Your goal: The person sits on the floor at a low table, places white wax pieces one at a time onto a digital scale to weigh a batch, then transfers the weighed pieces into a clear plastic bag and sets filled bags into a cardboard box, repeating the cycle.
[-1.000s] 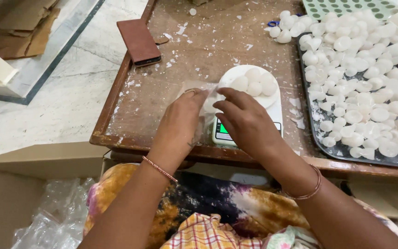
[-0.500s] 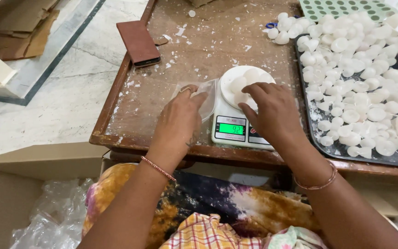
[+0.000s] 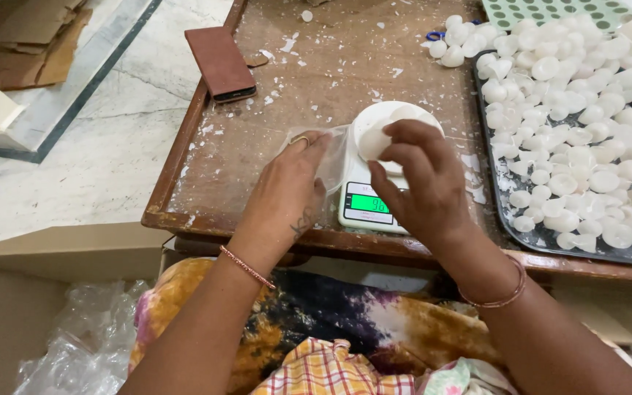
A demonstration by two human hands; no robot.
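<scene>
We are now lifting a white disc off the scale, right-hand fingers clamped on it, left-hand fingers holding a clear bag beside.

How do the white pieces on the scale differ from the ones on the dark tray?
The white pieces on the scale are few, gathered on a small round white pan, with the right hand picking among them. The white pieces on the dark tray are many, heaped and untouched. Both look like the same pale rounded domes.

Right hand covers part of the scale pan; tray cut off at three o'clock.
</scene>
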